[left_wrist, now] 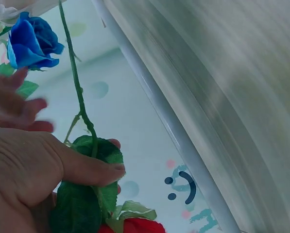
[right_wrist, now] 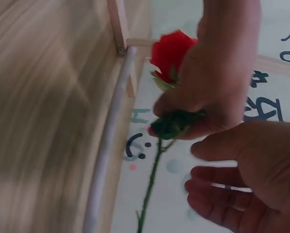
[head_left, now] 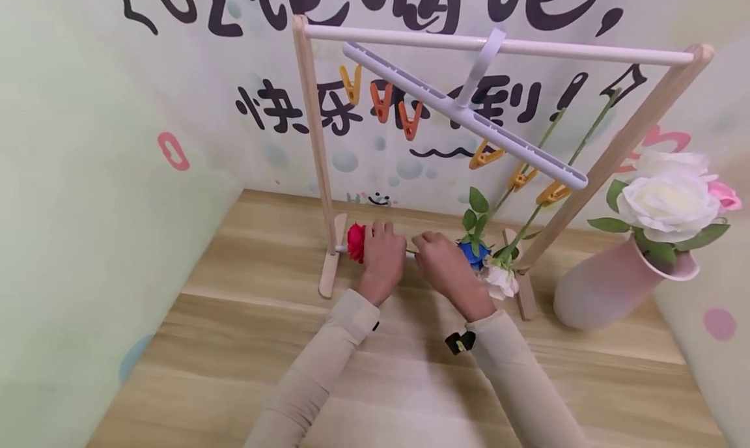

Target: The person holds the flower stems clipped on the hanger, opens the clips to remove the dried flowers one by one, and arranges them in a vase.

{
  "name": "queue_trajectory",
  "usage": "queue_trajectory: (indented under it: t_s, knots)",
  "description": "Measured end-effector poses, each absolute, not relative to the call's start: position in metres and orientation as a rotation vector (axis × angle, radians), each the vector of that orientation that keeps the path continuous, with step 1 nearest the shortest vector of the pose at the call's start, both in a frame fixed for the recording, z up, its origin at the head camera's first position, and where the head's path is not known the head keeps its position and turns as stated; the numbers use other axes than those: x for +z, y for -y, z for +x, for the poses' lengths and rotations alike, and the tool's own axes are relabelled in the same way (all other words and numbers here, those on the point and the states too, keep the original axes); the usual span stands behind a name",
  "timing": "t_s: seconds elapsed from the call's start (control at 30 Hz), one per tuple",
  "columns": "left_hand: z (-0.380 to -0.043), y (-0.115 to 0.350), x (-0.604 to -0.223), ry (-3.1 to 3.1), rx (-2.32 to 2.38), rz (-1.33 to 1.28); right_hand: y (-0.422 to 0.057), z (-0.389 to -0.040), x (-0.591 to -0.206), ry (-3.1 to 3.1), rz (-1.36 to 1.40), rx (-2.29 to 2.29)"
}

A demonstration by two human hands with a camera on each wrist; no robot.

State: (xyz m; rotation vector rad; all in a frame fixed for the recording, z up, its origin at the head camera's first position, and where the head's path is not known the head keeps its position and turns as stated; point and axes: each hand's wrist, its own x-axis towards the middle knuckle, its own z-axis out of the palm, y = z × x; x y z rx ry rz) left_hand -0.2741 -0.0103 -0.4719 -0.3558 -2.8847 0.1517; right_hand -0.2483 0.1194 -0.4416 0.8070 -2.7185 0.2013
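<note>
My left hand (head_left: 383, 256) grips an artificial red rose (head_left: 355, 242) low in the frame of the small rack. In the left wrist view the thumb presses the green leaves (left_wrist: 76, 206) and stem (left_wrist: 76, 80) against the fingers, just behind the bloom. The rose lies sideways, its bare stem running toward my right hand (head_left: 445, 266). That hand's fingers are loosely bent beside the stem in the right wrist view, with a gap between them and it. Close to the right hand, a blue rose (head_left: 473, 254) and a white rose (head_left: 501, 281) hang head down.
A lilac hanger (head_left: 459, 112) hangs slanted from the rack's top bar (head_left: 398, 38). Yellow and orange clips (head_left: 381, 101) dangle from it; two yellow ones hold the hanging roses' stems. A pink-white vase (head_left: 615, 285) with white flowers stands right of the wooden rack post (head_left: 615, 155).
</note>
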Motion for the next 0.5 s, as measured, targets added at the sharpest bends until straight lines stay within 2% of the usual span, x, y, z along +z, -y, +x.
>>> queue_trajectory:
  t_s: [0.23, 0.5]
  knots:
    - [-0.266, 0.01, -0.469, 2.861, 0.159, -0.397, -0.119, -0.243, -0.457, 2.789, 0.66, 0.166]
    - [-0.262, 0.011, -0.463, 2.715, 0.145, -0.428, -0.119, -0.241, -0.462, 2.73, 0.642, 0.263]
